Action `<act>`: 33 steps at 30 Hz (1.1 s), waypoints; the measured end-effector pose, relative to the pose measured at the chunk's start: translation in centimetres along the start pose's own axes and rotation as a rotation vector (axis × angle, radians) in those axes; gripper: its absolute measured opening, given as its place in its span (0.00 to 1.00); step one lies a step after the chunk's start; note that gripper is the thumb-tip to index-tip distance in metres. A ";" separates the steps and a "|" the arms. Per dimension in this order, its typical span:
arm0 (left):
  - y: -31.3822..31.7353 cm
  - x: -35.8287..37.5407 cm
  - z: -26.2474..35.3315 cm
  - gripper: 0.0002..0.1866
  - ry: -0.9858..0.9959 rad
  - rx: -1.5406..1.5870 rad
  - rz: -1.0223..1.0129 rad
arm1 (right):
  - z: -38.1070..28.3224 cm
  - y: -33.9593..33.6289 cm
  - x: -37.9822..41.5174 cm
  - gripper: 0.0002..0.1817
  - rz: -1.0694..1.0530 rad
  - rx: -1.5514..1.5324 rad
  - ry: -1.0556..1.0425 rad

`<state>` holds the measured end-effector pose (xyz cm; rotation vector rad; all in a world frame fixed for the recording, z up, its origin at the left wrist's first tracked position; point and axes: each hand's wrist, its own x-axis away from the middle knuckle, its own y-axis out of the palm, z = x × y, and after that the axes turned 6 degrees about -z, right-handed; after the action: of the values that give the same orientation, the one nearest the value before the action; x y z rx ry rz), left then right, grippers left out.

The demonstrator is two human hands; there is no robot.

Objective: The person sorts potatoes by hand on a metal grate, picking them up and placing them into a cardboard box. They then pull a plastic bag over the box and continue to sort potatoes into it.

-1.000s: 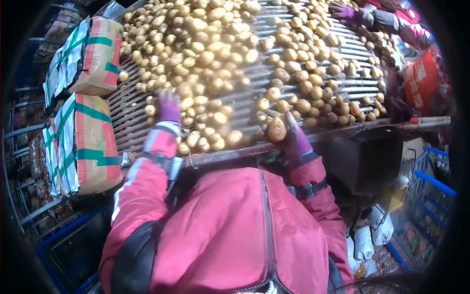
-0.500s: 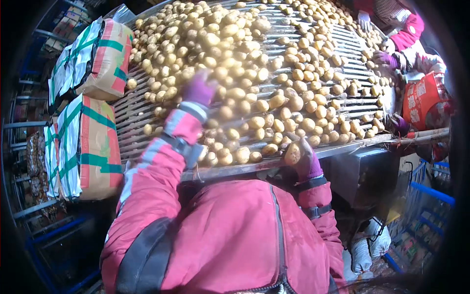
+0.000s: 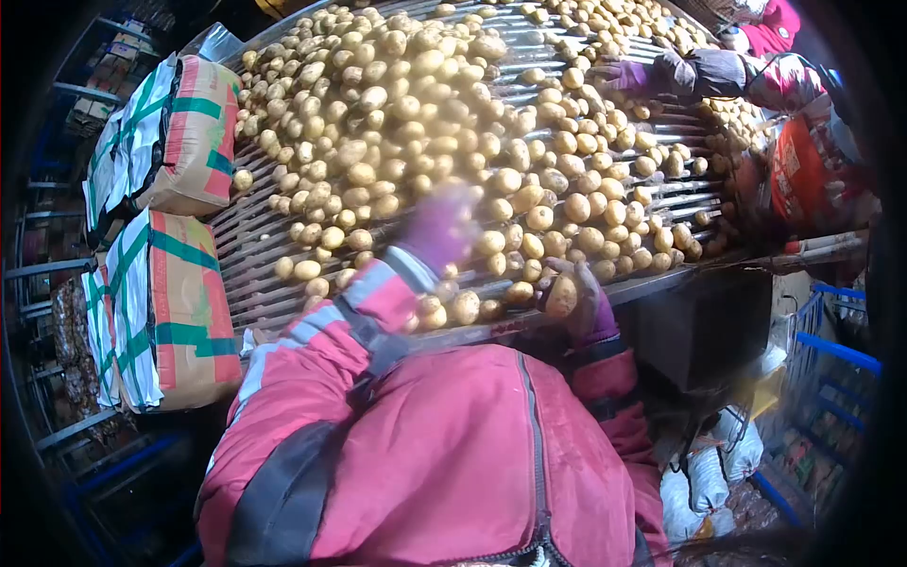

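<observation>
A thick spread of potatoes (image 3: 368, 123) lies on a slatted metal table (image 3: 248, 227) in front of me. My left hand (image 3: 440, 227), in a purple glove, is over the near middle of the pile among the potatoes; motion smears its fingers, so its grip cannot be made out. At the table's near edge, my right hand (image 3: 597, 312), also gloved in purple, is closed round a single potato (image 3: 561, 296). Both sleeves are pink, with dark straps near the wrists.
Two taped cartons (image 3: 194, 312) stand along the left side. Across on the right, a co-worker's gloved hand (image 3: 625, 76) reaches over the potatoes, near a red bag (image 3: 798, 175). White sacks (image 3: 707, 477) and a blue metal frame (image 3: 836, 350) are below on the right.
My left hand has swept right and toward me across the potatoes. My right hand still holds its potato near the edge. A co-worker's arm now reaches farther over the table.
</observation>
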<state>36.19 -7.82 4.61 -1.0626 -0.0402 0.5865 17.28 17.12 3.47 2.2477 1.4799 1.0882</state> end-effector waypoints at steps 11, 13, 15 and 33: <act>0.0 -4.4 -5.9 0.43 -0.119 -0.087 -0.227 | -1.4 3.5 -0.6 0.34 0.032 0.143 -0.015; -1.9 -5.9 -9.2 0.39 -0.234 -0.230 -0.088 | -3.9 6.2 0.6 0.34 0.111 -0.055 0.078; -1.1 -6.2 -16.1 0.35 -0.299 -0.422 0.215 | -2.5 3.8 0.6 0.34 0.066 0.062 0.027; -4.0 -16.2 -12.4 0.23 -0.369 0.180 -0.071 | -2.7 2.7 -0.1 0.34 0.127 -0.013 0.016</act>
<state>28.01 -26.85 5.68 -0.7650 -0.3406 0.7020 17.29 15.30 6.82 2.3575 1.3480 1.1502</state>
